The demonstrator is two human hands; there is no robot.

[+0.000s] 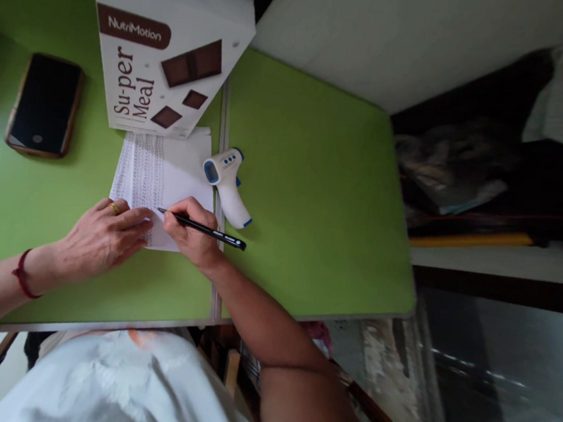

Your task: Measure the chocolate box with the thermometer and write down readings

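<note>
My right hand grips a black pen, its tip at the edge of the written columns on a white sheet of paper. Rows of small handwriting fill the left part of that sheet, and another written sheet shows from under it. My left hand lies flat over the lower left of the paper, fingers stretched out near the pen tip. A gold ring is on one finger and a dark red band on the wrist. Just right of the paper lies a white and blue infrared thermometer.
Behind the paper stands a white box printed "NutriMotion Su-per Meal", its base at the sheet's top edge. A phone in a brown case lies left on the green table. A cluttered shelf is at right.
</note>
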